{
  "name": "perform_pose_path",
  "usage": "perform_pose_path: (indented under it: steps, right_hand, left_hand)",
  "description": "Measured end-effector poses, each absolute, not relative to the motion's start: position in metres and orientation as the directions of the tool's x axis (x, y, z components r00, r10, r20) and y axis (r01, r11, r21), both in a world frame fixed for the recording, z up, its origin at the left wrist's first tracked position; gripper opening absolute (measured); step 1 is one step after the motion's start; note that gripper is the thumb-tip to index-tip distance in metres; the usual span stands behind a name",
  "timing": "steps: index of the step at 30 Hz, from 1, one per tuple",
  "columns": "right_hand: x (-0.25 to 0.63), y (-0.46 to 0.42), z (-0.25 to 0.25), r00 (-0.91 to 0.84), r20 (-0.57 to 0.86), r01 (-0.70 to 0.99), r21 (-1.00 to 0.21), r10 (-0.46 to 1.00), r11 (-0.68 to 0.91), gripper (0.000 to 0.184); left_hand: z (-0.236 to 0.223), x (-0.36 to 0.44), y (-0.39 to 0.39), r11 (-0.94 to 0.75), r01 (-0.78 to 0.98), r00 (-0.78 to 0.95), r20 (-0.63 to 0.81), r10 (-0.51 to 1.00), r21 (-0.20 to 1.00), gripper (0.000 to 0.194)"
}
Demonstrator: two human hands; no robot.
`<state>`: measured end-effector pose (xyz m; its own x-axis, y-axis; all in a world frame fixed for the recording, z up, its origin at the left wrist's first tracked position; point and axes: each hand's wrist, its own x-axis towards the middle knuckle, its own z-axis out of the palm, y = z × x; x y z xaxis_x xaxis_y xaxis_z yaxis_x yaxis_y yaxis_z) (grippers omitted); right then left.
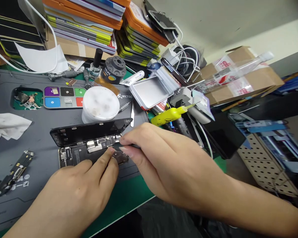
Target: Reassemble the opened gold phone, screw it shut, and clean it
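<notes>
An opened smartphone (79,153) lies on the grey work mat with its inside bare. Its dark screen panel (89,130) is raised along the far side and leans against a white round tub (100,104). My left hand (81,188) grips the phone's near side, one fingertip pressing beside the metal-shielded logic board (105,142). At the board's right end, my right hand (159,158) is closed in a pinch around a thin dark tool (135,145). Its tip and exact kind are hidden by the fingers.
A loose phone charging-port board (17,172) and a white cloth (7,127) lie on the left. Tweezers (132,114) lie behind the phone. A yellow bottle with a needle tip (167,115) and a white tray (151,92) sit to the right. Boxes (84,19) are stacked behind.
</notes>
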<state>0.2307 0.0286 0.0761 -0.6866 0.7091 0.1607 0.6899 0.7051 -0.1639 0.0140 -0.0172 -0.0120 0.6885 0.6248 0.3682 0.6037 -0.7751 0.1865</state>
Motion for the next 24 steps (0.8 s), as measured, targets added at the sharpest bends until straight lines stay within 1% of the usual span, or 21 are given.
perform_pose_path:
  steps: [2, 6, 7, 9, 10, 11, 12, 13, 14, 15, 16, 17, 18, 19, 20, 21, 22, 23, 24]
  right_hand:
    - [0.231, 0.029, 0.076, -0.688, 0.162, 0.691, -0.153, 0.707, 0.707, 0.022]
    - [0.230, 0.029, 0.075, -0.699, 0.133, 0.672, -0.214, 0.702, 0.709, 0.020]
    - [0.231, 0.028, 0.076, -0.693, 0.145, 0.670, -0.231, 0.706, 0.705, 0.018]
    - [0.233, 0.024, 0.078, -0.636, 0.232, 0.673, -0.300, 0.736, 0.676, 0.015]
    - [0.236, 0.022, 0.080, -0.560, 0.289, 0.676, -0.382, 0.776, 0.630, 0.016]
    - [0.240, 0.019, 0.082, -0.447, 0.331, 0.662, -0.503, 0.831, 0.556, 0.018]
    - [0.246, 0.017, 0.084, -0.319, 0.335, 0.608, -0.646, 0.887, 0.462, 0.019]
    - [0.253, 0.015, 0.085, -0.205, 0.293, 0.511, -0.782, 0.934, 0.358, 0.019]
    - [0.262, 0.013, 0.085, -0.124, 0.221, 0.389, -0.886, 0.967, 0.253, 0.018]
    - [0.272, 0.012, 0.084, -0.086, 0.136, 0.272, -0.950, 0.987, 0.155, 0.015]
    - [0.282, 0.011, 0.082, -0.083, 0.066, 0.183, -0.980, 0.994, 0.080, 0.014]
    - [0.292, 0.009, 0.079, -0.082, 0.013, 0.137, -0.990, 0.997, 0.024, 0.014]
    - [0.301, 0.006, 0.075, -0.064, -0.019, 0.139, -0.990, 0.998, -0.010, 0.015]
    - [0.309, 0.002, 0.070, -0.016, -0.033, 0.184, -0.983, 0.999, -0.030, 0.016]
    - [0.316, -0.004, 0.066, 0.056, -0.007, 0.259, -0.966, 0.998, -0.021, 0.016]
    - [0.321, -0.011, 0.061, 0.147, 0.067, 0.359, -0.933, 0.987, 0.010, 0.016]
    - [0.325, -0.018, 0.057, 0.232, 0.173, 0.476, -0.878, 0.957, 0.043, 0.016]
    - [0.329, -0.025, 0.054, 0.284, 0.290, 0.596, -0.800, 0.914, 0.068, 0.016]
    - [0.333, -0.032, 0.051, 0.288, 0.394, 0.701, -0.708, 0.873, 0.088, 0.015]
  left_hand:
    - [-0.012, 0.014, -0.017, -0.778, 0.599, 0.689, 0.373, 0.621, 0.190, 0.058]
    - [-0.012, 0.014, -0.016, -0.788, 0.589, 0.703, 0.368, 0.609, 0.180, 0.057]
    - [-0.011, 0.014, -0.015, -0.790, 0.589, 0.705, 0.369, 0.606, 0.173, 0.056]
    - [-0.011, 0.013, -0.015, -0.789, 0.593, 0.704, 0.370, 0.606, 0.162, 0.055]
    - [-0.011, 0.012, -0.015, -0.788, 0.596, 0.704, 0.372, 0.605, 0.156, 0.055]
    - [-0.010, 0.011, -0.015, -0.789, 0.596, 0.707, 0.368, 0.604, 0.149, 0.056]
    - [-0.010, 0.011, -0.015, -0.789, 0.597, 0.712, 0.360, 0.603, 0.142, 0.057]
    - [-0.010, 0.010, -0.015, -0.793, 0.594, 0.720, 0.349, 0.599, 0.136, 0.058]
    - [-0.010, 0.010, -0.015, -0.794, 0.595, 0.725, 0.341, 0.598, 0.128, 0.060]
    - [-0.009, 0.009, -0.015, -0.796, 0.594, 0.731, 0.332, 0.596, 0.121, 0.060]
    - [-0.009, 0.009, -0.015, -0.797, 0.593, 0.738, 0.321, 0.594, 0.112, 0.059]
    - [-0.009, 0.007, -0.015, -0.800, 0.591, 0.745, 0.310, 0.590, 0.101, 0.058]
    - [-0.010, 0.006, -0.016, -0.803, 0.589, 0.752, 0.301, 0.586, 0.092, 0.058]
    - [-0.011, 0.004, -0.015, -0.808, 0.583, 0.761, 0.291, 0.580, 0.086, 0.058]
    - [-0.012, 0.001, -0.015, -0.813, 0.576, 0.769, 0.278, 0.575, 0.089, 0.059]
    - [-0.013, -0.002, -0.014, -0.818, 0.566, 0.777, 0.268, 0.570, 0.099, 0.060]
    - [-0.015, -0.006, -0.013, -0.820, 0.559, 0.780, 0.260, 0.569, 0.120, 0.061]
    - [-0.017, -0.009, -0.011, -0.824, 0.546, 0.780, 0.269, 0.565, 0.147, 0.061]
    - [-0.018, -0.012, -0.009, -0.831, 0.528, 0.780, 0.286, 0.556, 0.176, 0.062]
